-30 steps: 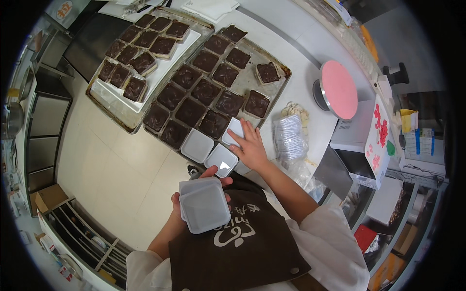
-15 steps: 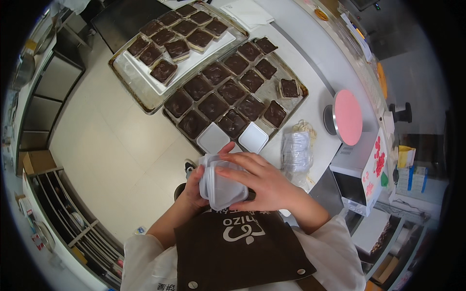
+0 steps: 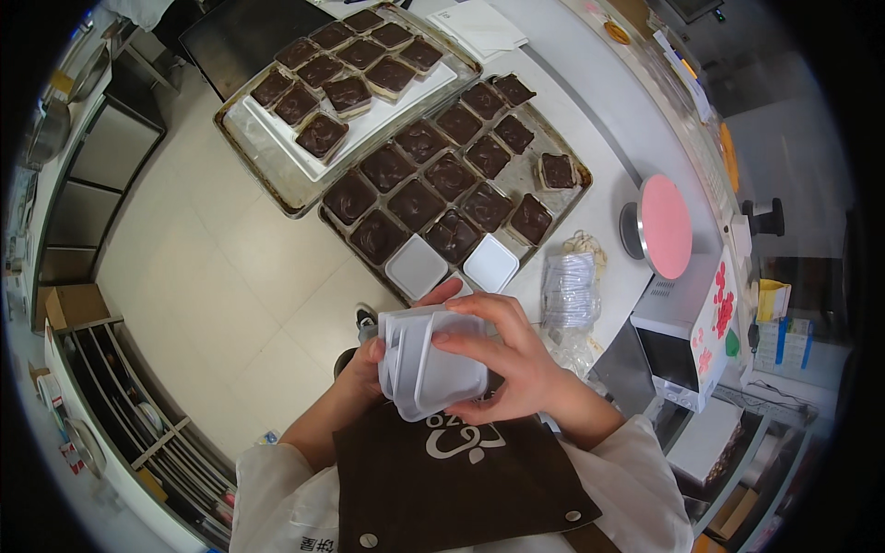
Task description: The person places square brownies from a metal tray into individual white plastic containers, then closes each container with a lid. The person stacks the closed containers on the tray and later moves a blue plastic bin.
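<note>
Both my hands hold a stack of translucent white square plastic lids [image 3: 450, 364] in front of my apron. The lids are fanned apart. My left hand [image 3: 367, 367] grips the stack from its left side, some of its fingers hidden behind. With thumb and fingers spread around the right-hand lid, my right hand [image 3: 521, 367] holds it at its face and lower edge. Just beyond stands a metal tray [image 3: 588, 180] of square chocolate-topped desserts [image 3: 415, 205]. Two white lids, a left one [image 3: 417, 267] and a right one [image 3: 491, 264], lie at the tray's near edge.
Farther left, a second tray [image 3: 241, 152] bears a white board [image 3: 277, 138] with more chocolate-topped squares. Right of the near tray are a plastic-wrapped stack [image 3: 570, 290], a pink turntable [image 3: 665, 227] and a microwave [image 3: 671, 341]. Shelves [image 3: 147, 433] line the left side.
The lids in my hands have spread farther apart. My right hand has shifted a little down and to the right with the front one. The view has moved slightly.
</note>
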Motion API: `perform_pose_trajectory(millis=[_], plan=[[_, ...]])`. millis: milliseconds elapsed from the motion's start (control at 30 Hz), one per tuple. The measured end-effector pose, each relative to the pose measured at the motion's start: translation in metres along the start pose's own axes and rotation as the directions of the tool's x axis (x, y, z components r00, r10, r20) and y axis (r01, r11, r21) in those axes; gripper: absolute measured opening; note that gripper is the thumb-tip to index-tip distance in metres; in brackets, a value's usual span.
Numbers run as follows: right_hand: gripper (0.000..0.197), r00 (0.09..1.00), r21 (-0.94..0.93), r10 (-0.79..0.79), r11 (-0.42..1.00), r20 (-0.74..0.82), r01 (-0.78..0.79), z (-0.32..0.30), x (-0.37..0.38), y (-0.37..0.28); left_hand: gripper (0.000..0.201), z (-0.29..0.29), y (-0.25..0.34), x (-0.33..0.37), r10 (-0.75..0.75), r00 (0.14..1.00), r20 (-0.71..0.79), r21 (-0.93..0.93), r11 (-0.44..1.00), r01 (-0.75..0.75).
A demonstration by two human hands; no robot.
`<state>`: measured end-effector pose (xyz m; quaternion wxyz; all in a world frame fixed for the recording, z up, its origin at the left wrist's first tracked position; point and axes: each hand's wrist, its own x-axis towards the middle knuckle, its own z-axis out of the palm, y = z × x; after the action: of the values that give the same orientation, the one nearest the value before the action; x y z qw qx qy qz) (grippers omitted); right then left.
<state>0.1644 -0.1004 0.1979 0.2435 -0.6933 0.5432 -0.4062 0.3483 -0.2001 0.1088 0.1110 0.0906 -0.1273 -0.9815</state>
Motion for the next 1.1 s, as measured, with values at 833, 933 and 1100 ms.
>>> perform_pose_trajectory(millis=[833,933,1100], plan=[[0.076,0.981,0.092,0.151,0.986,-0.12,-0.141,0.014,-0.026,-0.003,0.154,-0.003,-0.008,0.01,-0.144,0.989,0.04,-0.095,0.985,0.147],[0.082,0.982,0.128,0.15,0.983,-0.119,-0.134,0.009,-0.024,-0.01,0.156,-0.003,-0.006,0.009,-0.152,0.988,0.021,-0.11,0.982,0.153],[0.089,0.988,0.187,0.154,0.971,-0.012,-0.149,0.001,-0.023,-0.02,0.155,-0.007,-0.007,0.007,-0.187,0.98,0.071,-0.153,0.969,0.196]])
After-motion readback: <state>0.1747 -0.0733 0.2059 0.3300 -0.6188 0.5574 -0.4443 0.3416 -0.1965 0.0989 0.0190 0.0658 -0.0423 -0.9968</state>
